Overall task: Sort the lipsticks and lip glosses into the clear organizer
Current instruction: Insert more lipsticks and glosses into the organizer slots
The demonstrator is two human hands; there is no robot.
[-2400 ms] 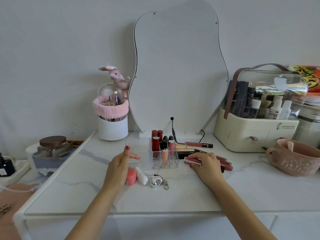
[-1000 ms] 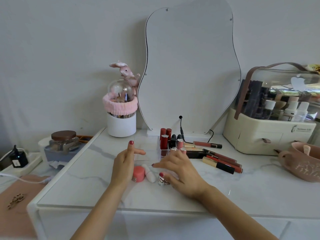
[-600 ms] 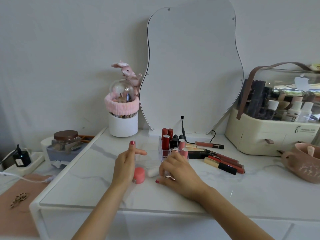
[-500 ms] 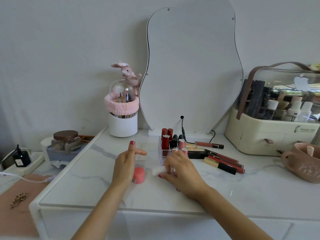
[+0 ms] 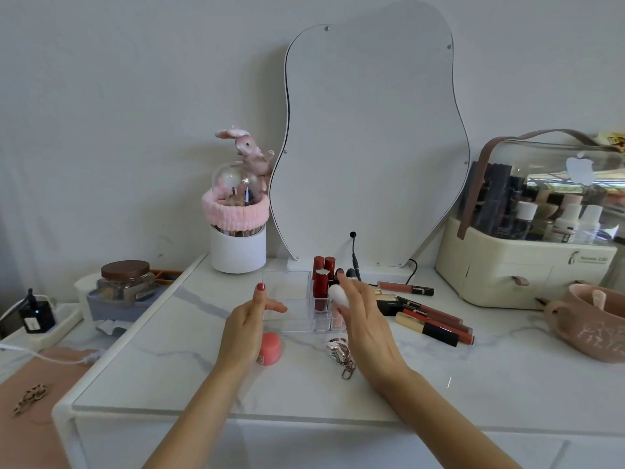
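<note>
Right hand [image 5: 363, 319] pinches white tube [image 5: 338, 295] above organizer [image 5: 287, 316]; left hand [image 5: 248, 319] spread, steadying at 9 o'clock. Next: find a free slot.

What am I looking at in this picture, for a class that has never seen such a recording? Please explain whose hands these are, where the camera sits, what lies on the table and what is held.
There is no machine here: a person works with two bare hands, and the camera is worn on the head, looking forward and down. The left hand rests against the clear organizer, apparently steadying it. The right hand holds a small white tube in its fingers over the organizer, where red lipsticks already stand. On the marble table lie more lip glosses to the right, a pink pot and a silver keyring. Behind stand a mirror and a cream storage case.
</note>
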